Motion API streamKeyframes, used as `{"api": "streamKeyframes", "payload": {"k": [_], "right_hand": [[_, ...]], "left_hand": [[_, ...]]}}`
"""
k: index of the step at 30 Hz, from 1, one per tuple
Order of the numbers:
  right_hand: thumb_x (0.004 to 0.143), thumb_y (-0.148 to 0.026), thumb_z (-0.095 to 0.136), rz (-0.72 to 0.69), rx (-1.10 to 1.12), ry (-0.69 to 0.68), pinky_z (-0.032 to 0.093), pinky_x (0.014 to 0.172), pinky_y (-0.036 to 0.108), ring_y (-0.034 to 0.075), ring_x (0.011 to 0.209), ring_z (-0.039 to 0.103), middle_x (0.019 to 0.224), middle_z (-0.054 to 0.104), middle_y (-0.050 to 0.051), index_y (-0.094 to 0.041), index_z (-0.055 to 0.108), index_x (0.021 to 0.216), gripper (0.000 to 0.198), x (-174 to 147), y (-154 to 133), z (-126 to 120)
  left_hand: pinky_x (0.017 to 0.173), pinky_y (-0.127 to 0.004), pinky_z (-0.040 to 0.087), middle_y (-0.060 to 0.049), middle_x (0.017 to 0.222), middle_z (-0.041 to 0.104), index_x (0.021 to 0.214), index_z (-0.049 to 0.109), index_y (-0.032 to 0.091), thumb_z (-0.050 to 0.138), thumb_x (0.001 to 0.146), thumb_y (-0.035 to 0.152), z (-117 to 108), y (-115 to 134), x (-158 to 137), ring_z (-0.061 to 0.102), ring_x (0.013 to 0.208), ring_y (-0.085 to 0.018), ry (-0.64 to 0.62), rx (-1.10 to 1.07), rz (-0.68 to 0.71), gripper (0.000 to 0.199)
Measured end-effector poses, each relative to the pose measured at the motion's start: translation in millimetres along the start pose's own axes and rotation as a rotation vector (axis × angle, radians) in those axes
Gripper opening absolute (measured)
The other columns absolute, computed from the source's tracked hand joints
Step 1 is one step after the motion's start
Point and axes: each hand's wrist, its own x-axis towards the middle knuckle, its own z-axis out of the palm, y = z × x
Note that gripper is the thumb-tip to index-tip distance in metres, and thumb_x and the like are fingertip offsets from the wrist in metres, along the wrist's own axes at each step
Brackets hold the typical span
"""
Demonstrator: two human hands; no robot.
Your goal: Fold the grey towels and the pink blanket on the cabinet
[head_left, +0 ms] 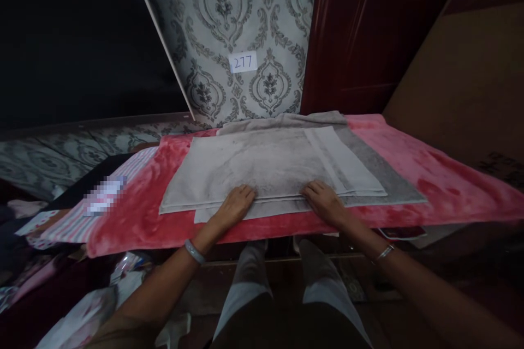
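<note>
The pale-grey rectangular plush cloth (249, 161) looks layered, the rumpled grey fabric (286, 120) beyond not yet smoothed; left hand (238, 203) and right hand (322, 200) touch the cloth's near edge, whether gripping I cannot tell.

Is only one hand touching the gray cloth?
No, the left hand and the right hand both touch the front edge of the gray cloth.

A pinkish-red plush cloth (409, 174) spreads wide (it mostly hides whatever supports it), meeting a striped cloth (73, 223) at its left edge. On the plush lies a darker grey cloth (393, 188), partly covered by a folded light-grey cloth (266, 158).
</note>
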Motion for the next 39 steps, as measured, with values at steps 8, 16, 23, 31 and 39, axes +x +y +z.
{"api": "streamKeyframes", "payload": {"k": [8,16,23,31,39], "right_hand": [[0.099,-0.016,0.045,0.015,0.057,0.034,0.045,0.074,0.034,0.023,0.081,0.056,0.084,0.062,0.008,-0.020,0.066,0.087,0.025,-8,2,5],[0.103,-0.034,0.044,0.044,0.075,0.005,0.045,0.099,0.043,0.027,0.116,0.058,0.124,0.067,0.015,-0.019,0.069,0.124,0.036,73,-32,12],[0.104,-0.039,0.037,-0.020,0.066,-0.274,0.026,0.117,0.064,0.032,0.151,0.029,0.165,0.033,0.003,-0.038,0.041,0.156,0.051,74,-67,64],[0.105,-0.041,0.033,0.000,0.085,-0.288,0.026,0.118,0.063,0.031,0.153,0.026,0.166,0.031,0.001,-0.041,0.039,0.156,0.051,70,-62,62],[0.105,-0.042,0.031,-0.028,0.092,-0.202,0.031,0.115,0.062,0.031,0.149,0.033,0.163,0.038,0.002,-0.038,0.047,0.152,0.050,61,-57,71]], "left_hand": [[0.094,-0.040,0.049,-0.009,0.104,0.064,0.103,0.062,0.018,0.043,0.098,0.009,13,2,-9,0.057,0.106,-0.024,0.054,-0.032,-0.006,0.022],[0.088,-0.036,0.049,-0.007,0.098,0.063,0.099,0.062,0.020,0.049,0.096,0.009,24,7,-14,0.057,0.099,-0.022,0.147,-0.037,0.019,0.018],[0.094,-0.036,0.049,-0.010,0.105,0.068,0.102,0.068,0.019,0.044,0.101,0.026,5,-21,-22,0.061,0.104,-0.021,0.266,-0.274,-0.165,0.025],[0.120,-0.066,0.021,-0.015,0.169,0.024,0.157,0.039,0.024,0.046,0.100,0.048,10,-67,-48,0.020,0.155,-0.039,-0.050,-0.138,-0.710,0.062],[0.122,-0.055,0.030,-0.013,0.153,0.053,0.143,0.057,0.023,0.042,0.102,0.027,12,-88,-126,0.044,0.146,-0.026,0.060,-0.127,-0.610,0.044]]}}
